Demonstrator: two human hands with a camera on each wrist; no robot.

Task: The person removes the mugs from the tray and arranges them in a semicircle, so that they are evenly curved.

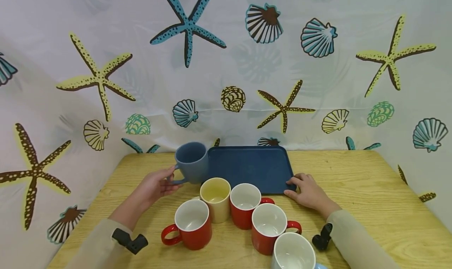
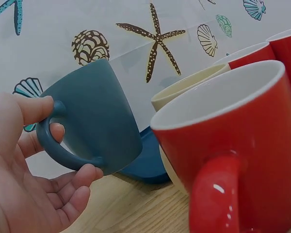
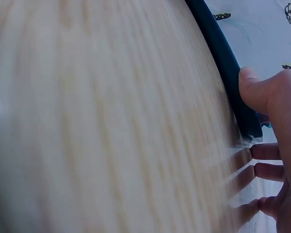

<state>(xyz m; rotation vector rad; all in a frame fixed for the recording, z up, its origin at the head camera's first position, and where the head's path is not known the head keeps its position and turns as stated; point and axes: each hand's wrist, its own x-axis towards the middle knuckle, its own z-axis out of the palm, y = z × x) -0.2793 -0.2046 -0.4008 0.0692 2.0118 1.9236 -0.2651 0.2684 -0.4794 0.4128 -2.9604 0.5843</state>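
My left hand (image 1: 155, 186) grips the handle of a blue mug (image 2: 94, 116), thumb on top and fingers round the handle. In the head view the mug stands upright, overlapping the left end of a dark blue tray (image 1: 247, 167). My right hand (image 1: 308, 192) is at the tray's near right corner. Its thumb (image 3: 254, 90) presses the front rim and the index finger reaches over the side rim, with the corner pinched between; the other fingertips rest on the table. A cream mug (image 1: 220, 210) and a red mug (image 1: 197, 237) stand nearest the left hand.
Two more red mugs (image 1: 241, 216) with white insides stand in front of the tray, handles to the right. A mug with a light blue handle (image 1: 319, 266) is at the bottom edge. The wooden table (image 1: 360, 206) meets a shell-patterned curtain (image 1: 226, 64) behind.
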